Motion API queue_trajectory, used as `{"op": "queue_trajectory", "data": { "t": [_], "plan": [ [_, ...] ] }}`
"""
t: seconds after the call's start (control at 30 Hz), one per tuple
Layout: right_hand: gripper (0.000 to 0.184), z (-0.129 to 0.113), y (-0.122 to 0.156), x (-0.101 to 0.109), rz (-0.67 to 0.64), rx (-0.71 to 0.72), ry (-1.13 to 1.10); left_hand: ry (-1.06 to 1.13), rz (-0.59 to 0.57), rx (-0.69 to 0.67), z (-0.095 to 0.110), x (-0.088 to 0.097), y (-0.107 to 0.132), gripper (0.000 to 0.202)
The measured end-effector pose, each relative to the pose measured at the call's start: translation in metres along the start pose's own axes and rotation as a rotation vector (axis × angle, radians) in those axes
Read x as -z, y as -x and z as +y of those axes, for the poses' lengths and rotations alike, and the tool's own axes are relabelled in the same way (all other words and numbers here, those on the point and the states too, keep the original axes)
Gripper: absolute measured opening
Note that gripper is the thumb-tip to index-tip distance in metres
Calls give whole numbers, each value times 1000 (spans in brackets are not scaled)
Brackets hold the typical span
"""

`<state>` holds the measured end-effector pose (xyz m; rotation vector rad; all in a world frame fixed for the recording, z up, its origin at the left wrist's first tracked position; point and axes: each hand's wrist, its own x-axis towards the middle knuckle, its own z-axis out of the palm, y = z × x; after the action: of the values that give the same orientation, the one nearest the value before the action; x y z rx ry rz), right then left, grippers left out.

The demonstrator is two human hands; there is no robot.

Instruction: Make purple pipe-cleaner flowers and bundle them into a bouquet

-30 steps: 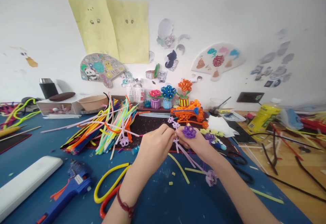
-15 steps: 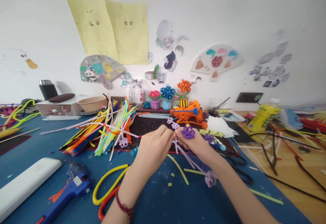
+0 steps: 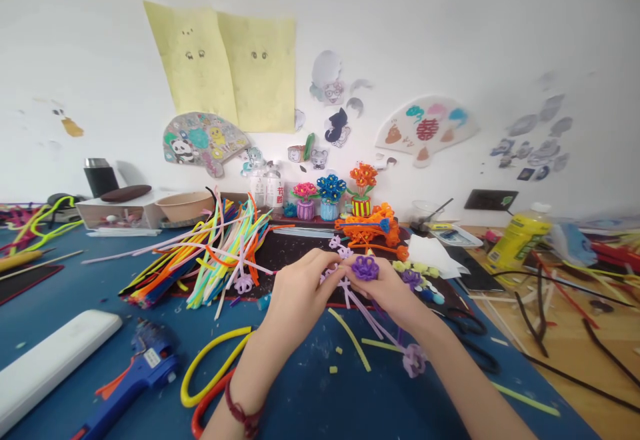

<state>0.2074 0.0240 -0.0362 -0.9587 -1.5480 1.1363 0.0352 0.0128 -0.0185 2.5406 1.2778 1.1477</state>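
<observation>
My left hand [image 3: 300, 290] and my right hand [image 3: 387, 290] meet above the blue mat [image 3: 310, 393], both pinched on a bunch of lilac pipe-cleaner flower stems [image 3: 367, 313]. A dark purple pipe-cleaner flower [image 3: 365, 267] sits on top of my right hand's fingers. Pale lilac flowers [image 3: 341, 248] stick up between the two hands. The stems trail down to the right and end in a lilac flower [image 3: 414, 360] lying on the mat. A red cord bracelet [image 3: 240, 412] circles my left wrist.
A heap of coloured pipe cleaners [image 3: 215, 247] lies to the left. A blue glue gun [image 3: 135, 377], a white bar [image 3: 47, 367] and yellow and red loops [image 3: 210, 367] lie near left. Scissors [image 3: 467, 333], a yellow bottle [image 3: 520, 237] and small flower pots [image 3: 330, 200] are to the right and behind.
Both hands stay pinched together on the stems and have shifted only slightly. The view has tipped a little, so everything sits lower in the picture.
</observation>
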Motion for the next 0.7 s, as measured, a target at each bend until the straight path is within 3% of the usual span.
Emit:
{"op": "queue_trajectory", "data": {
  "t": [0.2,0.4,0.5,0.7],
  "plan": [
    [33,-1,0,1,-5,-9,25,23,23,15,-1,-1,1,13],
    [42,-1,0,0,49,-51,45,23,19,26,-1,-1,0,13],
    [52,0,2,-2,12,-44,34,16,-10,36,0,-2,0,14],
    [45,-5,4,-3,-73,-77,-64,-12,-89,14,0,-1,2,19]
  ]
}}
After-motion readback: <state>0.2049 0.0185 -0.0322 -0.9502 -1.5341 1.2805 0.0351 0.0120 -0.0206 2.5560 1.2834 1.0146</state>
